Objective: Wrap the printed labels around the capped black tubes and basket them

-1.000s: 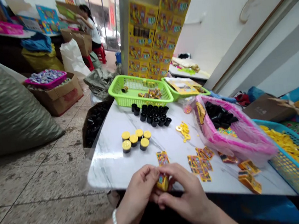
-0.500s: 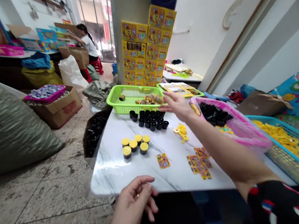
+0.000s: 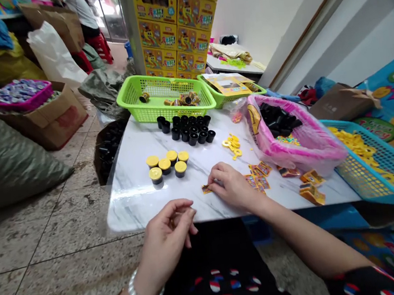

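My right hand (image 3: pixel 227 184) rests low over the table with its fingers closed on the edge of a small orange printed card (image 3: pixel 206 189). The fingers partly cover that card. My left hand (image 3: pixel 172 227) hovers at the table's front edge, its fingers loosely curled and apart, with nothing visible in them. Beyond it stand several black cups with yellow lids (image 3: pixel 164 166). Farther back is a group of open black cups (image 3: pixel 192 131). To the right of my right hand lies a loose pile of similar cards (image 3: pixel 259 174), with yellow plastic pieces (image 3: pixel 232 144) behind it.
Green baskets (image 3: pixel 168 110) line the table's back edge. A pink plastic-lined basket (image 3: pixel 315 165) holds black cups, and a blue basket (image 3: pixel 373 180) holds yellow pieces. Small folded packets (image 3: pixel 312 194) lie at right. Stacked yellow boxes (image 3: pixel 156 32) rise behind; a person sits far left.
My right hand has come back from the green basket toward me and closed on the single card. My left hand stays near the front edge. The view has tilted downward.
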Action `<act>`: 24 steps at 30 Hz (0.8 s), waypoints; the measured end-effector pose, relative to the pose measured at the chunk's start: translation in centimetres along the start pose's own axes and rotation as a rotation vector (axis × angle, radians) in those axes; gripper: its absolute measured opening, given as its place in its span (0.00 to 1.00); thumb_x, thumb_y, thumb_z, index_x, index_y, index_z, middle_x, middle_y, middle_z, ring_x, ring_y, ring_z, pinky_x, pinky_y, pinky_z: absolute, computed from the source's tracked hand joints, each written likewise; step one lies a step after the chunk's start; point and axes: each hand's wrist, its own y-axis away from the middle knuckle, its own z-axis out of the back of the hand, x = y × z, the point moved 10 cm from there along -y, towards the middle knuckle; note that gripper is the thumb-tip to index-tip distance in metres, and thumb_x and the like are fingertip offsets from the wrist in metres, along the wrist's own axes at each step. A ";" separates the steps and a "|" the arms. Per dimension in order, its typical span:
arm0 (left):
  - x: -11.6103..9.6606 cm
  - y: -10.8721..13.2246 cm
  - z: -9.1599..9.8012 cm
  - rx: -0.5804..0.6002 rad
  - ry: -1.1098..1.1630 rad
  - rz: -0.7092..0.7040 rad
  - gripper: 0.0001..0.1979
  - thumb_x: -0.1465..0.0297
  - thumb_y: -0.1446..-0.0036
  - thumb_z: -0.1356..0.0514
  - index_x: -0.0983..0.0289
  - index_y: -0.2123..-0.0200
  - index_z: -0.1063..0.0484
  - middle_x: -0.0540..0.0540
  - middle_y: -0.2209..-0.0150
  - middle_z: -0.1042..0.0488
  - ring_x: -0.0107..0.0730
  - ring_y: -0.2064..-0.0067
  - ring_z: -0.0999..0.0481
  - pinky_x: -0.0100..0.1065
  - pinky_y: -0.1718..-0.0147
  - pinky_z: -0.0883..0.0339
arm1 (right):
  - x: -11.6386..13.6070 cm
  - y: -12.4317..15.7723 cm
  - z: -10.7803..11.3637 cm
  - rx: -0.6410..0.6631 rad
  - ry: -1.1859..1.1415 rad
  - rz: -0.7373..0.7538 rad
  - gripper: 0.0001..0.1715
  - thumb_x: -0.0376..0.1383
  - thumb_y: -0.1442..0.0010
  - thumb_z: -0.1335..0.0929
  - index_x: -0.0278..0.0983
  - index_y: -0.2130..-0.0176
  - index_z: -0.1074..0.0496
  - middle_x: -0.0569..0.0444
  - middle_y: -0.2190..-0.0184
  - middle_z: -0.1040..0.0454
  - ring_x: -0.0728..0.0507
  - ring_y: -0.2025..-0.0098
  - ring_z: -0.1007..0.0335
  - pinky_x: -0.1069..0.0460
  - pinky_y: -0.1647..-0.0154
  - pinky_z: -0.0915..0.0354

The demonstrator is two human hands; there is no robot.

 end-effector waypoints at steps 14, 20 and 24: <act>-0.8 -1.3 -2.4 -0.049 -0.014 -0.017 0.14 0.60 0.43 0.37 0.66 0.66 0.26 0.47 0.82 0.30 0.21 0.84 0.37 0.23 0.84 0.45 | -0.4 4.2 -3.2 0.087 -1.067 -0.470 0.19 0.46 0.47 0.25 0.35 0.66 0.30 0.60 0.78 0.29 0.53 0.81 0.37 0.57 0.81 0.41; -2.3 0.4 -0.9 -0.225 0.035 -0.147 0.11 0.63 0.42 0.36 0.63 0.60 0.26 0.46 0.78 0.29 0.21 0.80 0.36 0.23 0.81 0.42 | 0.1 4.6 -2.7 -0.046 -1.008 -0.429 0.20 0.46 0.44 0.27 0.36 0.76 0.33 0.61 0.86 0.33 0.53 0.83 0.39 0.57 0.80 0.42; -3.0 0.7 -0.8 -0.237 -0.003 -0.204 0.08 0.65 0.43 0.35 0.64 0.65 0.23 0.47 0.78 0.30 0.21 0.79 0.36 0.23 0.80 0.41 | 1.0 4.8 -3.1 -0.034 -0.957 -0.389 0.21 0.47 0.41 0.29 0.35 0.76 0.30 0.59 0.85 0.32 0.52 0.83 0.38 0.56 0.81 0.42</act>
